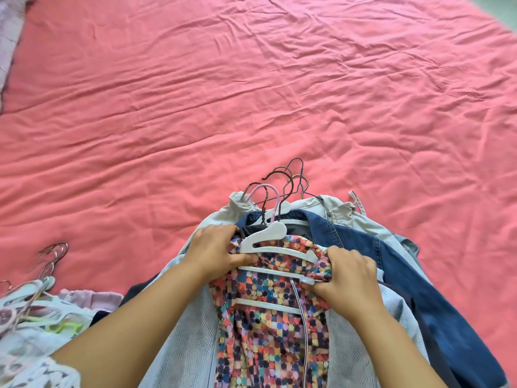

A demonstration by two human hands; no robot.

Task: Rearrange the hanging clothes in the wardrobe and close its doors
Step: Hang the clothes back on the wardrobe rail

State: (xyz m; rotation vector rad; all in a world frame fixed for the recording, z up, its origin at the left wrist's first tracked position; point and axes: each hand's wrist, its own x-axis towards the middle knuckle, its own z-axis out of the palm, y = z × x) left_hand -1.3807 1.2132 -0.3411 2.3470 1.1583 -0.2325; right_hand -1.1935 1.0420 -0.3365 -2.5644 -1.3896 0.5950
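A pile of clothes on hangers lies on the pink bed sheet (pixel 251 93) in front of me. On top is a multicoloured checked garment (pixel 265 326) on a white plastic hanger (pixel 268 233). My left hand (pixel 215 250) grips the garment's left shoulder at the hanger's arm. My right hand (pixel 347 278) pinches the right shoulder fabric at the hanger's end. Beneath lie a blue denim jacket (pixel 397 264), a pale grey jacket (pixel 330 204) and a light mesh garment (pixel 184 354). Several wire hanger hooks (pixel 285 177) stick out above the pile. No wardrobe is in view.
A second heap of pale clothes with white, green and wire hangers (pixel 36 298) lies at the lower left. A lilac pillow edge (pixel 8 37) shows at the top left. The bed sheet stretches wide beyond the pile.
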